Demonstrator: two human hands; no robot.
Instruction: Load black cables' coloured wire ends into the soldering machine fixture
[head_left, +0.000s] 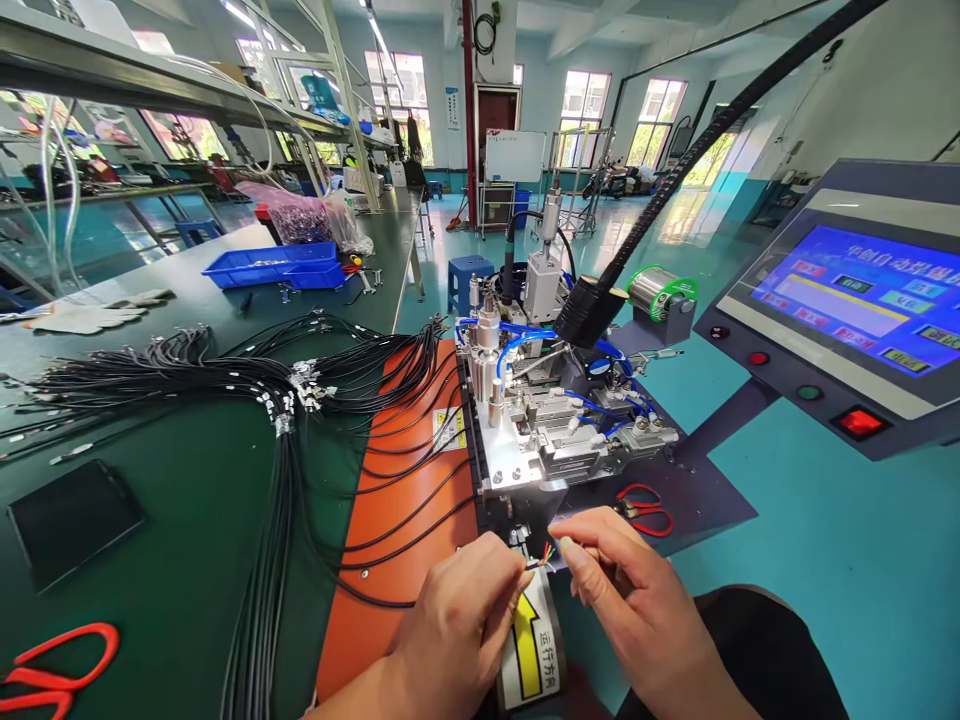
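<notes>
My left hand [472, 615] is closed in a pinch around the end of a black cable. From its fingertips stick out thin coloured wires [547, 552], with red, yellow and green among them. My right hand [634, 600] is just to the right of these wires, its thumb and forefinger drawn together and the other fingers curled. Whatever lies between those fingertips is too small to make out. Directly beyond both hands stands a metal machine [555, 430] with cylinders and blue air tubes. Below the wires is a white label with a yellow arrow [528, 650].
Bundles of black cables [277, 390] lie on the green table [202, 500], several ends running over an orange panel [409, 500]. Red-handled scissors [649, 510] are right of the machine. A control screen [862, 290] stands at right, near a solder spool [660, 292]. A blue tray [274, 268] sits farther back.
</notes>
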